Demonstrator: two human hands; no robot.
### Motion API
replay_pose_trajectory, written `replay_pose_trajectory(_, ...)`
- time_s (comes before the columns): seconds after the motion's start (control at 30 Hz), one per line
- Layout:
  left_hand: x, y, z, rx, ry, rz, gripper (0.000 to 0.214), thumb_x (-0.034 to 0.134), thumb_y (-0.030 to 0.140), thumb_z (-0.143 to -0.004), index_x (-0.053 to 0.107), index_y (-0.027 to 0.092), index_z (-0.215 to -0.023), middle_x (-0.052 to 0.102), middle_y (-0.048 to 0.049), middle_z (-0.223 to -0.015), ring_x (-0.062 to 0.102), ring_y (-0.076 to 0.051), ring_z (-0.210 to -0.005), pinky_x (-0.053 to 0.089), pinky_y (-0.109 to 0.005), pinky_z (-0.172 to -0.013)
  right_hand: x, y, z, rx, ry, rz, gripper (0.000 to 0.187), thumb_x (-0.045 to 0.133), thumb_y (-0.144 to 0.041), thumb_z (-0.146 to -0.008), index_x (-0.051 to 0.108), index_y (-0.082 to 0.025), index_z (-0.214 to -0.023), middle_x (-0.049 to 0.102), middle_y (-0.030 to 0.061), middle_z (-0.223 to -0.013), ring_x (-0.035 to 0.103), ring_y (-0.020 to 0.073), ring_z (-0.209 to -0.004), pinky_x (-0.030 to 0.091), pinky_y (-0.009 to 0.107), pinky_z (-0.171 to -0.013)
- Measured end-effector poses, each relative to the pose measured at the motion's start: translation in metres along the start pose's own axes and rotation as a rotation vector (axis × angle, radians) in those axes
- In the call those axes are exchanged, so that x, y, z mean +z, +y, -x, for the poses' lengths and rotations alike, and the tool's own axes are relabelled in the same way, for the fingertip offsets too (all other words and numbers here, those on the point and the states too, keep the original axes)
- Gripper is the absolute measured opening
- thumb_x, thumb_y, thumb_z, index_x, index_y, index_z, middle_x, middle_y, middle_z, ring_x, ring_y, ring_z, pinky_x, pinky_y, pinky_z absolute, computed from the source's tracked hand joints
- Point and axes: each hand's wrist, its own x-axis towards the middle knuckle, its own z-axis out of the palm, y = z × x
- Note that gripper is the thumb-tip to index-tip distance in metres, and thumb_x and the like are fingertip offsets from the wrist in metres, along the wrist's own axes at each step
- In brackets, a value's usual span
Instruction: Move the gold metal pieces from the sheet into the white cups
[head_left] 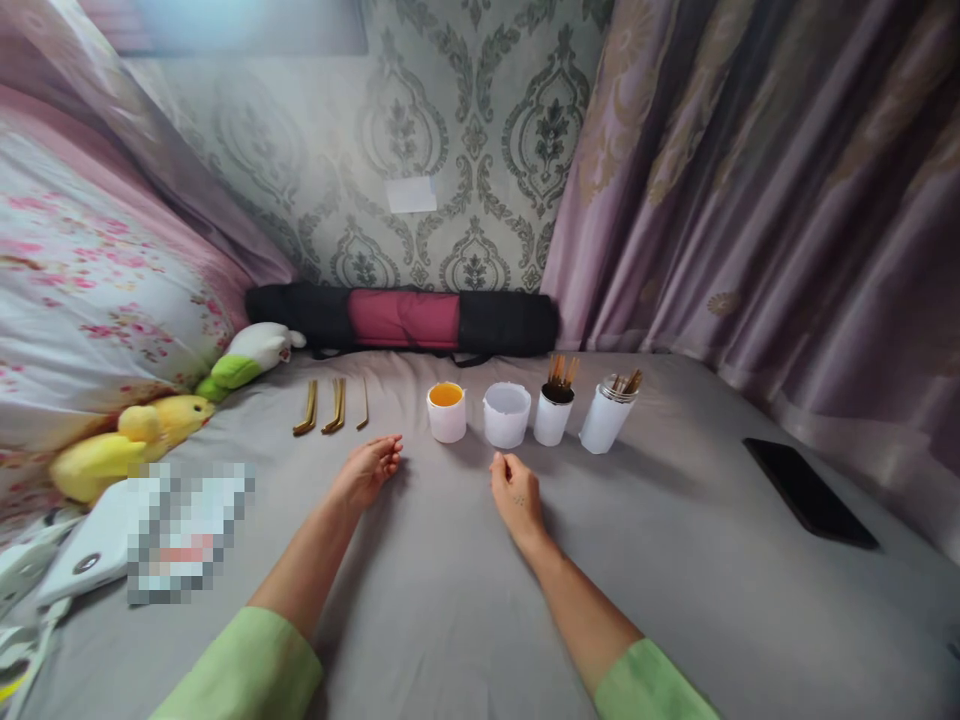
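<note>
My left hand [373, 470] rests on the grey cloth, its fingers loosely curled but apart, with nothing in it. Just beyond it lie three groups of thin gold-coloured rods bent at one end: a left bundle [307, 408], a middle bundle [336, 406] and a single rod [364, 404]. My right hand [517, 495] is closed, knuckles up, and no object shows in it. It is nearest to a wide whitish cup [506, 424]. Left of that stands a white cup with an orange inside [448, 424]. To its right, a dark-lined cup [553, 428] and a silver-rimmed cup [602, 426] hold brown sticks.
A black phone [810, 492] lies at right. A long black and red bag [405, 318] lies along the wall. On the left are a yellow plush toy [142, 440], a green-and-white plush [251, 358], a white device [101, 545] with a cable and a blurred-out packet [187, 530].
</note>
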Motion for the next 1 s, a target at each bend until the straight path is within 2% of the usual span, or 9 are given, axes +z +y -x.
replay_pose_trajectory(0.2,-0.015,0.006,-0.017,0.078,0.1,-0.136,0.01,0.05,0.009,-0.074,0.056,0.01,-0.081,0.056,-0.0018,-0.064,0.049,-0.004,-0.045,0.038,-0.015,-0.041,0.0,0.0,0.0,-0.015,-0.013,0.025,0.038,0.035,-0.041,-0.084,0.056,-0.017,-0.064,0.058,0.0034,-0.055,0.048,0.0121,-0.05,0.03,0.022,-0.051)
replay_pose_trajectory(0.43,-0.028,0.016,-0.042,0.192,0.248,-0.412,0.014,0.052,0.011,-0.067,0.058,0.01,-0.08,0.059,-0.0059,-0.069,0.05,-0.007,-0.048,0.036,-0.017,-0.042,-0.001,-0.002,0.0,-0.031,-0.024,0.047,0.038,0.034,-0.041,-0.085,0.055,-0.017,-0.064,0.057,0.0039,-0.055,0.047,0.0126,-0.051,0.031,0.023,-0.052)
replay_pose_trajectory(0.63,-0.038,0.024,-0.061,0.284,0.339,-0.685,0.023,0.053,0.014,-0.064,0.063,0.011,-0.085,0.063,-0.0076,-0.071,0.059,-0.016,-0.065,0.042,-0.022,-0.054,0.0,0.0,-0.001,-0.03,-0.026,0.043,0.039,0.034,-0.043,-0.084,0.055,-0.017,-0.064,0.057,0.0037,-0.055,0.047,0.0126,-0.052,0.031,0.023,-0.053)
replay_pose_trajectory(0.8,-0.044,0.034,-0.068,0.363,0.361,-0.898,0.021,0.053,0.015,-0.063,0.065,0.013,-0.081,0.066,-0.0087,-0.08,0.059,-0.021,-0.083,0.042,-0.025,-0.072,0.001,0.001,-0.002,-0.03,-0.031,0.043,0.038,0.035,-0.043,-0.084,0.055,-0.017,-0.065,0.056,0.0031,-0.055,0.046,0.0125,-0.051,0.031,0.023,-0.052)
replay_pose_trajectory(1.0,-0.042,0.042,-0.068,0.4,0.34,-1.054,0.014,0.053,0.012,-0.062,0.064,0.014,-0.07,0.066,-0.0121,-0.08,0.058,-0.025,-0.089,0.04,-0.028,-0.076,0.001,0.0,-0.001,-0.036,-0.016,0.06,0.038,0.034,-0.042,-0.085,0.054,-0.018,-0.063,0.056,0.0025,-0.054,0.046,0.0124,-0.051,0.03,0.023,-0.052)
